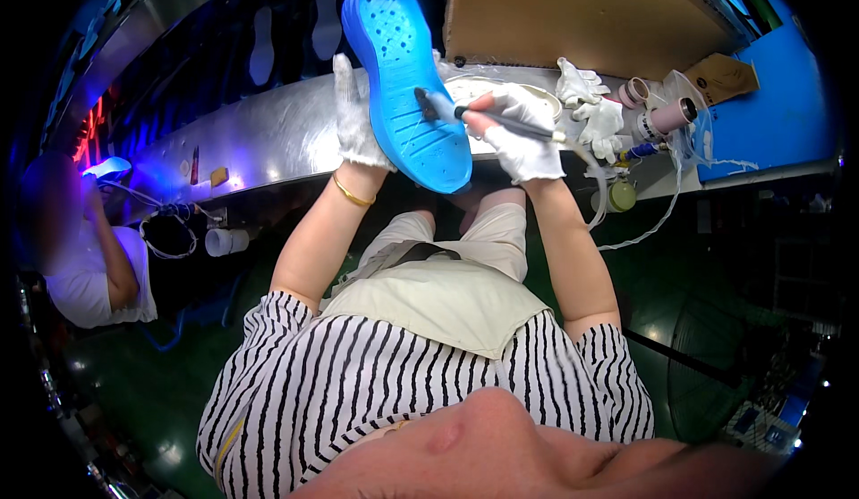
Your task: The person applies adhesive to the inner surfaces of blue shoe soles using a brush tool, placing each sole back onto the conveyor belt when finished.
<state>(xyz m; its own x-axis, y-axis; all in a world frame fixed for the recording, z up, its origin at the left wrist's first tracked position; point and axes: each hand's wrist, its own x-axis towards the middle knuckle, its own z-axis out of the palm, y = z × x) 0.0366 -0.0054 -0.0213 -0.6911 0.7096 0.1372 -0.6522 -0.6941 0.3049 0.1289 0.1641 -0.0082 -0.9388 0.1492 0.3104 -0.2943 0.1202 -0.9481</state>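
A bright blue shoe sole (394,74), with holes at its far end and ridges across its near part, is held up above the bench. My left hand (358,123), in a white glove, supports it from the left and beneath; most of those fingers are hidden behind it. Between the fingers of my right hand (522,141) is a brush (440,107) with a dark handle and dark bristles. A clear tube runs from its rear end. The bristles are at the sole's inner face, around its middle. The right glove leaves some fingertips bare.
A shiny metal bench (259,136) runs across, with dark sole-shaped pieces (261,47) beyond it. Cardboard (582,16) stands behind. White gloves (595,110), a pink tumbler (673,116) and loose tubing lie right. A person (107,262) sits at the left; a white cup (225,242) is nearer.
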